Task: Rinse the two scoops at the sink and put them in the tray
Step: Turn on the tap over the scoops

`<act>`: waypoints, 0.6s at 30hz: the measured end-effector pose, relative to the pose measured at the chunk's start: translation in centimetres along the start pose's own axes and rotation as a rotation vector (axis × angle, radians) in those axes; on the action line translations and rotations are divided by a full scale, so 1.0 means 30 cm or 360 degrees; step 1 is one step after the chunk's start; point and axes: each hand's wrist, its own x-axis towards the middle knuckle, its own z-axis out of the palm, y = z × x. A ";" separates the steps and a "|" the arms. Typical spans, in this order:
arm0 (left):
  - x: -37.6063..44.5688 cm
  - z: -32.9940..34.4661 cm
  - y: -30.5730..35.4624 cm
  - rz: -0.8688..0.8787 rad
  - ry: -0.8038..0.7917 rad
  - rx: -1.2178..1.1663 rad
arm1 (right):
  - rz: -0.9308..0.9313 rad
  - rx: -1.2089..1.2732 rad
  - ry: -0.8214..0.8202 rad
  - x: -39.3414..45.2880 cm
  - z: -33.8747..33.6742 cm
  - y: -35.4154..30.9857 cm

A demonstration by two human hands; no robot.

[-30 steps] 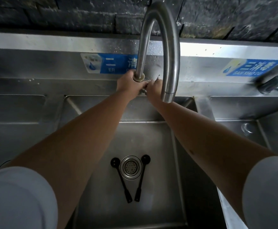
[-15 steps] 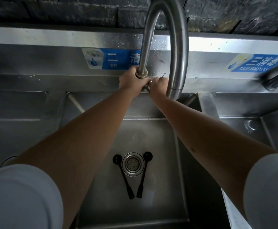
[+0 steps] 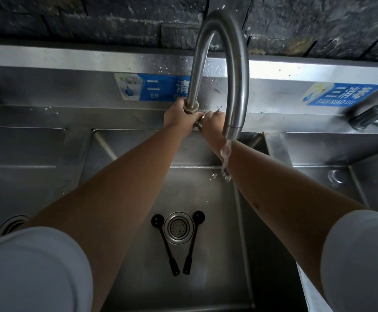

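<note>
While water begins to run from the faucet (image 3: 221, 64), both hands sit high at its base, well apart from the two scoops; left hand (image 3: 177, 115) curled round the foot of the spout, right hand (image 3: 212, 122) curled on the valve just beside it, exact fingers hidden from this angle.

Taking the drain strainer (image 3: 178, 226) as the landmark: left scoop (image 3: 164, 242) with its round bowl just left of the strainer, right scoop (image 3: 192, 240) with its bowl just right of it; handles running toward the viewer and converging below the strainer into a V, tips near but seemingly not touching; long axes roughly in line with the forearms, so likely a straight draw back and down to reach them. Each scoop lying on its own hand's side of the strainer; neither hand clearly nearer.

Stream falling across the right forearm, landing well beyond the strainer, not on the scoops; rinsing judged not yet begun.

Surface: wet stainless sink (image 3: 138, 278), likely slippery for thin black handles lying flat. Further basins either side of the strainer's basin; blue labels (image 3: 152, 86) on the steel backsplash; dark stone wall (image 3: 93, 19) above; second tap (image 3: 374, 118) at far right. No tray in sight.
</note>
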 end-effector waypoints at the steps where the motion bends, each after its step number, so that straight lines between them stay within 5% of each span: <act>1: 0.002 0.000 -0.002 0.0005 -0.0009 0.0003 | 0.0003 -0.0004 0.0022 0.005 0.007 0.001; 10: 0.001 -0.001 0.000 -0.0052 -0.0041 -0.0035 | 0.0176 -0.0039 -0.0148 0.030 0.020 0.002; 18: -0.244 0.080 -0.136 0.0123 0.0343 -0.0159 | 0.0193 -0.0344 -0.0249 -0.264 -0.062 0.099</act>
